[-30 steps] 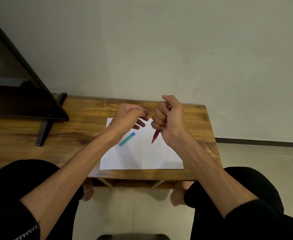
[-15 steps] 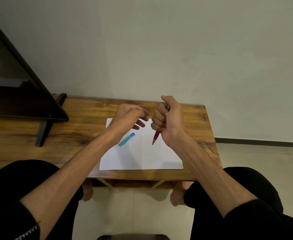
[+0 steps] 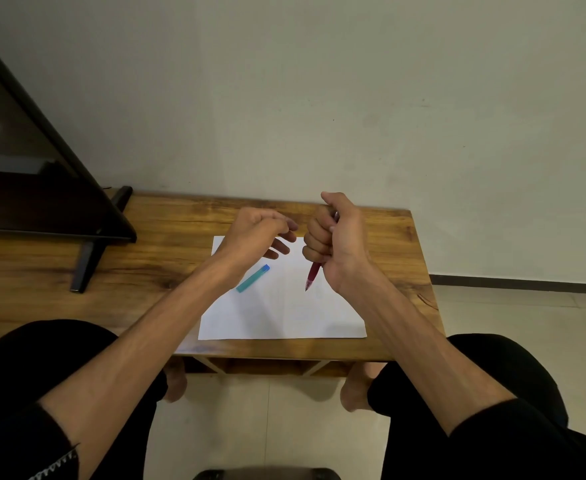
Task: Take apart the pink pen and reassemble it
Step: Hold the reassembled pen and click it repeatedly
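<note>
TV: dark screen (image 3: 25, 161) on a black stand, way off to the left of both hands, sitting on the wooden table (image 3: 167, 258).

Left hand: left hand (image 3: 253, 233) hovers over the top-left part of the paper, fingers loosely curled with thumb and forefinger tips pinched close together. If there's something tiny between them I can't tell — looks like nothing, honestly. The lower fingers stick out toward the right fist, close but not touching.

Teal piece: a small teal stick with a blue end (image 3: 253, 278) lies flat on the paper, just below the left wrist, angled up to the right. No finger touches it.

Paper: white sheet (image 3: 284, 313) flat on the table under both hands.

Pink pen: pink pen (image 3: 313, 273) is in the right fist, tip pointing down and a bit left, sticking out under the little finger — above the paper; whether it touches, can't say.

Right hand: right hand (image 3: 336, 240) closed tight around the pen barrel, thumb up on top over the pen's upper end.
</note>
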